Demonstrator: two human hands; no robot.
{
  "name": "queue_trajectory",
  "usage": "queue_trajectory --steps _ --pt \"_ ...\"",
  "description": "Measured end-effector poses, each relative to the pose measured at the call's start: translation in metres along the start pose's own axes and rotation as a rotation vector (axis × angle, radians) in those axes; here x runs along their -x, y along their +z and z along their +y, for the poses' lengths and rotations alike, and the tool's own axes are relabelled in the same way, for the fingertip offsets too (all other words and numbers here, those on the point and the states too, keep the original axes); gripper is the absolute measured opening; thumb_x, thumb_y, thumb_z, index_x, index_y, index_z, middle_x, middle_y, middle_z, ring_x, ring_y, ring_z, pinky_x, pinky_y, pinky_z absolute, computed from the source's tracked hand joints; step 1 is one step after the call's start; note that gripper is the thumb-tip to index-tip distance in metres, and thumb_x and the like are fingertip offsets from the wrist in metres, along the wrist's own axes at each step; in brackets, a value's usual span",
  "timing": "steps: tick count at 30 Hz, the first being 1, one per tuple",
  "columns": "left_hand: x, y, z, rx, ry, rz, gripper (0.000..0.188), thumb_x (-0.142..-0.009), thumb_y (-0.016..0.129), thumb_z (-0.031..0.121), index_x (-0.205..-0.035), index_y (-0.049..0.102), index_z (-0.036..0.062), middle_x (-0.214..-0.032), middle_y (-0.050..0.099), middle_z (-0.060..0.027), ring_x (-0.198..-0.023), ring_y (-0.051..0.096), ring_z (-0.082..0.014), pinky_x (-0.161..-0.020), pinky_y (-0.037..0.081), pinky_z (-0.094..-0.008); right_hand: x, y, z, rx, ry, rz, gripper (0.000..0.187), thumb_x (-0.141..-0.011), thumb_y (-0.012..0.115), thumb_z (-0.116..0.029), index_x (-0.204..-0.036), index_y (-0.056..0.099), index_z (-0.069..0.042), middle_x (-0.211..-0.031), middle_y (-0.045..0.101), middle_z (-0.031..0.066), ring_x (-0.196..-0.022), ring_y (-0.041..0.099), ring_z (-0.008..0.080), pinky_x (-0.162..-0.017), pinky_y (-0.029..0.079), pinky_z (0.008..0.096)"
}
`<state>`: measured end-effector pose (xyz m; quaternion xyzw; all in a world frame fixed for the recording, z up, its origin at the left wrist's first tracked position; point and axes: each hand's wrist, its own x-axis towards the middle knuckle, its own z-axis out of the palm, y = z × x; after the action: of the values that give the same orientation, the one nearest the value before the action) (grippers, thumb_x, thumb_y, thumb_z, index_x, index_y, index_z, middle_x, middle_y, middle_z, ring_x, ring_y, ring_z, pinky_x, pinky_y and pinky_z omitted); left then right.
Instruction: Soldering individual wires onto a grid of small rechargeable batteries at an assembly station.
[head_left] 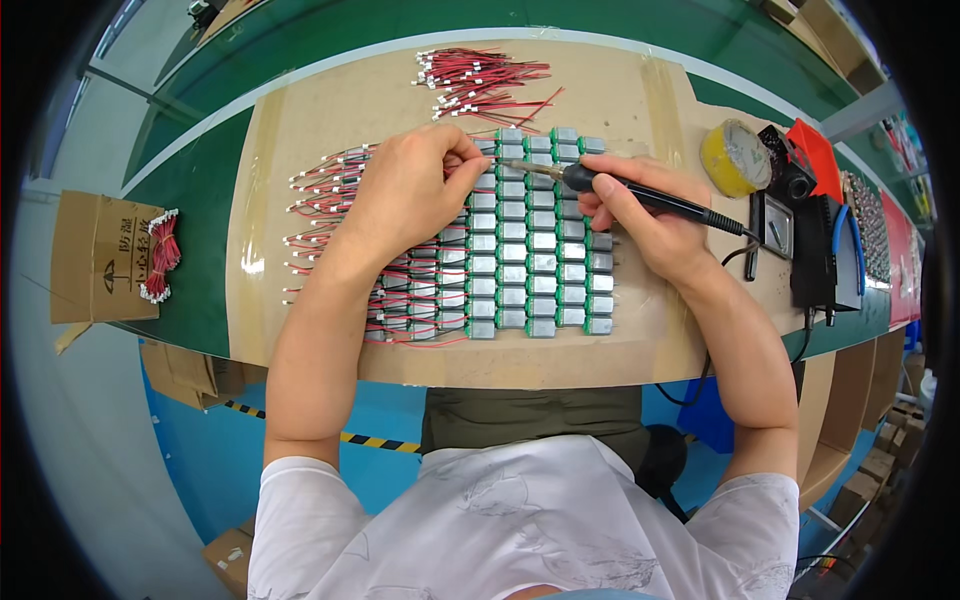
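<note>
Rows of small silver metal blocks with green ends [512, 242] stand packed together on the cardboard-covered bench. Red and black wires with white plugs [325, 190] run out leftward from the left columns. Over the upper part of these rows, my left hand [415, 180] is closed in a pinch on what looks like a thin wire, mostly hidden by the fingers. My right hand [655, 210] grips a black-handled soldering iron [640, 190]. Its metal tip points left and comes close to my left fingertips, above the blocks; whether it touches cannot be made out.
Loose red and black wires [480, 80] lie in piles at the far side. To the right are a yellow tape roll [735, 158], a soldering-tip stand [775, 225] and a black box [818, 250]. A cardboard box [105, 255] with a wire bundle [160, 255] sits left.
</note>
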<state>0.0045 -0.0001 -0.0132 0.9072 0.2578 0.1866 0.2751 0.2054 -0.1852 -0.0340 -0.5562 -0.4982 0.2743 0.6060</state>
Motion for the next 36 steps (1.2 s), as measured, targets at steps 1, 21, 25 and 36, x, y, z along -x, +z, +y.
queue_trajectory --steps 1,21,25,36 --pt "0.0008 -0.0007 0.0006 -0.013 -0.005 -0.002 0.017 -0.094 0.075 0.014 -0.097 0.073 -0.0029 -0.082 0.074 -0.0107 -0.071 0.068 -0.0169 -0.068 0.055 -0.0311 0.0001 0.0004 -0.0001 -0.001 0.000 -0.001 0.024 -0.097 0.071 -0.005 -0.119 0.075 0.003 -0.091 0.076 0.0130 -0.074 0.072 0.0129 -0.064 0.058 0.0235" --pt "0.0012 -0.0005 0.0017 -0.003 -0.011 -0.003 0.018 -0.093 0.076 0.015 -0.097 0.073 -0.0028 -0.081 0.073 -0.0112 -0.069 0.066 -0.0166 -0.067 0.054 -0.0316 0.0019 -0.0001 -0.0031 -0.004 -0.026 0.023 0.023 -0.098 0.070 -0.004 -0.118 0.074 0.005 -0.091 0.076 0.0146 -0.073 0.074 0.0153 -0.065 0.059 0.0251" --pt "0.0017 -0.0017 0.0008 -0.007 -0.005 0.000 0.019 -0.093 0.076 0.016 -0.097 0.073 -0.0027 -0.080 0.073 -0.0107 -0.068 0.065 -0.0161 -0.066 0.053 -0.0314 0.0025 -0.0021 -0.0047 0.034 -0.004 -0.017 0.025 -0.102 0.062 0.000 -0.124 0.070 0.007 -0.096 0.073 0.0148 -0.076 0.072 0.0168 -0.075 0.062 0.0312" --pt "0.0017 -0.0017 -0.0001 -0.007 -0.002 0.001 0.019 -0.094 0.076 0.016 -0.098 0.074 -0.0025 -0.081 0.073 -0.0107 -0.068 0.065 -0.0161 -0.067 0.054 -0.0313 0.0002 -0.0010 -0.0026 -0.013 -0.019 0.030 0.023 -0.098 0.070 -0.005 -0.119 0.074 0.005 -0.091 0.076 0.0148 -0.073 0.074 0.0143 -0.066 0.060 0.0248"
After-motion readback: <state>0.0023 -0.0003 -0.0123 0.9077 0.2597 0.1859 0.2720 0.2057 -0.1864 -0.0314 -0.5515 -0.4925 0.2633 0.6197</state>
